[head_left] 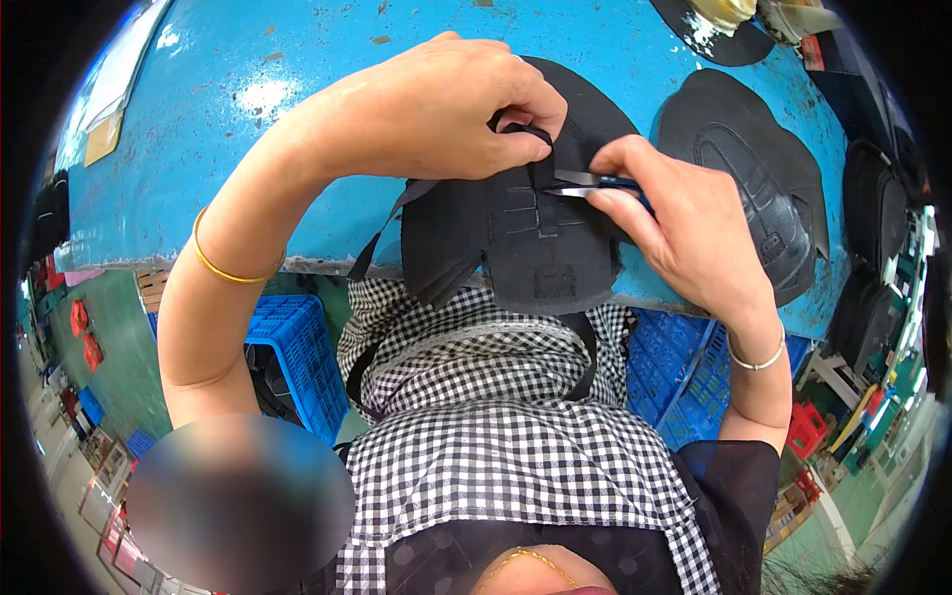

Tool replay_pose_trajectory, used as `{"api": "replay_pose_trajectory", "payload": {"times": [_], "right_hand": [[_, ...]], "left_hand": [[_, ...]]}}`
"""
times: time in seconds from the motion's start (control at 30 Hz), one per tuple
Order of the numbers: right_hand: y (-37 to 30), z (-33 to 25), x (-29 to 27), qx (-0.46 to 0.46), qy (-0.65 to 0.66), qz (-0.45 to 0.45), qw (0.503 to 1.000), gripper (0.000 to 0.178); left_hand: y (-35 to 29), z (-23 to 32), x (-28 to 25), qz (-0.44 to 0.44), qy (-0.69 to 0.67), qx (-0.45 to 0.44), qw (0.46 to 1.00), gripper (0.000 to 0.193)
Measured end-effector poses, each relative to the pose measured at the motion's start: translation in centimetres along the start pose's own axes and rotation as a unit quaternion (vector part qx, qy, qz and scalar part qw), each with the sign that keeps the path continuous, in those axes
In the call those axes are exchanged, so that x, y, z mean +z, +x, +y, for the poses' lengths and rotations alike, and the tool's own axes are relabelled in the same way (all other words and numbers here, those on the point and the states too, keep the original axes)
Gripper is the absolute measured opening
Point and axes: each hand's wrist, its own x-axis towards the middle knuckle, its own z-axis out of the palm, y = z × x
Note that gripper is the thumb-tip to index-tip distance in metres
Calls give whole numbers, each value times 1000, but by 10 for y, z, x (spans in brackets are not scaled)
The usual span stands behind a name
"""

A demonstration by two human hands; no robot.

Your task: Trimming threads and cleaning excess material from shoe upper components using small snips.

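On the blue table's near edge lies a black padded fabric panel with several short stitched lines and slits near its middle. My left hand reaches over it from the left, thumb and fingers closed on a black strap that rises from the panel's middle. From the right comes my right hand, closed around small thread snips with silver blades and a dark blue handle. The blades are parted and point left at the strap. A loose black strap hangs off the panel's left side.
A moulded black padded panel lies on the blue table to the right. Behind it is a black piece with white smears. Blue plastic crates stand below the table edge. Papers lie far left.
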Motion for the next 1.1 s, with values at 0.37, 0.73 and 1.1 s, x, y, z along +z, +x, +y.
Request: {"api": "replay_pose_trajectory", "payload": {"times": [0.37,0.73,1.1], "right_hand": [[-7,-13,-5,69,118,-4,991,15],[-16,-83,44,-9,-261,-16,965,43],[-68,23,7,320,566,297,699,22]], "left_hand": [[-15,-6,2,70,-222,-134,963,17],[-17,1,-33,182,-433,-121,874,12],[-22,24,-43,52,-393,-169,902,7]]}}
